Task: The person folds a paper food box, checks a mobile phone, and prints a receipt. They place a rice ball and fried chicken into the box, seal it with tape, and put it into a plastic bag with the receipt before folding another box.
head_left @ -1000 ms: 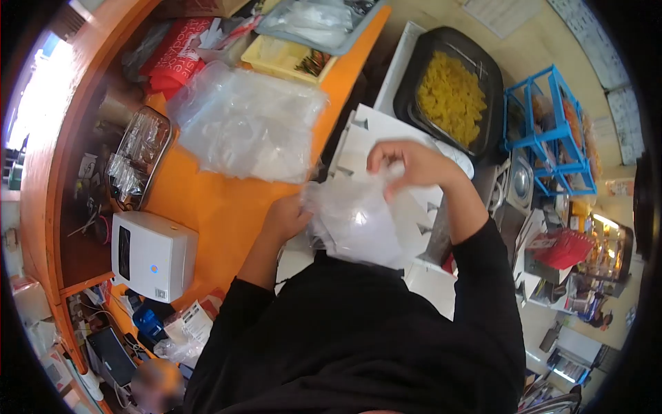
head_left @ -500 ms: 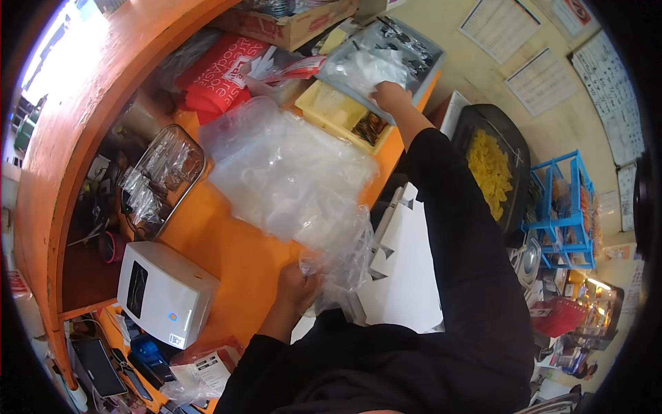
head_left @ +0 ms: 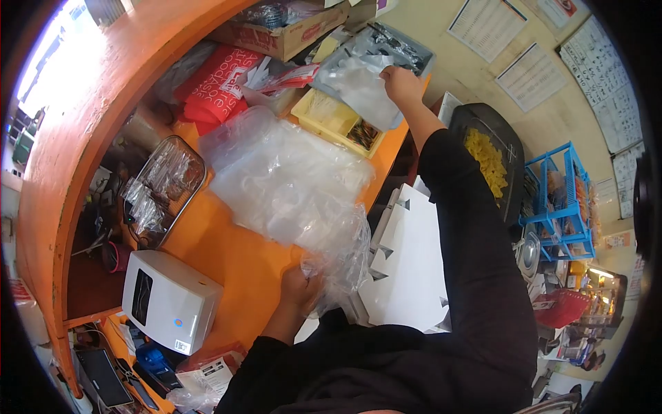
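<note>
Drawn across from above the white carton point(head_left: 410, 265), the right hand point(head_left: 403, 88) has reached the gray plastic tray point(head_left: 428, 67), and whitish translucent film point(head_left: 372, 93) now spreads over that tray's near edge, where a moment ago it lay bunched farther in. Hands are well apart: the left hand point(head_left: 301, 293) is closed around the gathered end of a crumpled clear plastic bag point(head_left: 348, 262) by the near edge of the orange desk point(head_left: 234, 255), while the right hand's fingertips meet the film, though I can't tell whether they pinch it. What's in hand looks like picking film out of the tray; freeing one piece would call for a fine pinch, with the left hand steady. Dark packets lie beyond the film inside the tray. Beside it, the yellow plastic tub point(head_left: 331, 136) holds pale packets at one end and small slim ones at the other. Silvery wrapped bundles point(head_left: 165, 169) fill the wire basket point(head_left: 205, 165), and yellow food pieces point(head_left: 486, 162) sit in the deep black pan point(head_left: 507, 127). Large clear sheets point(head_left: 283, 172) cover the desk between the basket and tub.
</note>
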`<action>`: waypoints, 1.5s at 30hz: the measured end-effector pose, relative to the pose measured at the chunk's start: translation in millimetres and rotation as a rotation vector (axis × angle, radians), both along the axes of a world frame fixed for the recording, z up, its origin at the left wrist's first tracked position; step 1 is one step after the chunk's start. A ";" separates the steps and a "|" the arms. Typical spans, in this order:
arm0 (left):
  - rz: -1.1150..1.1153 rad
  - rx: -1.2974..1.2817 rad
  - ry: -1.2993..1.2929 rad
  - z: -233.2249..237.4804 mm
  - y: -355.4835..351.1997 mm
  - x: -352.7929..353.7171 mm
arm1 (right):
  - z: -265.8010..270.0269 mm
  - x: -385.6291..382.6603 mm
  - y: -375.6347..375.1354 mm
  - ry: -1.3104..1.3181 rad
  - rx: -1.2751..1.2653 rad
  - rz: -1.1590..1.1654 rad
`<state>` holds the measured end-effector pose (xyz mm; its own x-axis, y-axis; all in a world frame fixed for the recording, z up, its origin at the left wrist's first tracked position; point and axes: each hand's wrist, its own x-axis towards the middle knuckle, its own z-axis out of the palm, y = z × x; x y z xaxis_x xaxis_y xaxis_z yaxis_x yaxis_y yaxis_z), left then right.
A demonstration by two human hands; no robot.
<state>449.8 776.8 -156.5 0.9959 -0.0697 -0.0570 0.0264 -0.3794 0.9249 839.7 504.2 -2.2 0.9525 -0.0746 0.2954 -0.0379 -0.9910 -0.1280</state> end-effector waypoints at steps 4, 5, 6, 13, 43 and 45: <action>0.013 0.008 0.061 -3.2 0.1 0.8 | 0.7 -5.8 6.9 -0.160 0.030 -0.006; 0.021 0.003 0.061 -5.6 0.1 -1.7 | -0.3 -11.7 15.3 -0.196 0.026 -0.034; 0.032 -0.003 0.057 -8.2 -1.0 -1.9 | -8.0 -19.8 21.8 0.002 -0.024 0.032; 0.075 -0.019 0.101 4.5 -3.7 3.2 | -64.6 -31.1 5.8 0.221 -0.172 0.061; 0.071 0.121 0.076 -21.8 2.3 0.8 | 87.4 -8.1 -14.6 0.044 1.145 0.149; 0.076 0.019 0.068 -11.3 -0.4 1.5 | 93.4 -15.7 -26.9 -0.079 1.275 0.165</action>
<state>451.4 776.4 -167.8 0.9921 0.0077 -0.1255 0.1185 -0.3909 0.9128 824.0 477.3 91.1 0.9605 -0.2283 0.1589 0.1240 -0.1601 -0.9793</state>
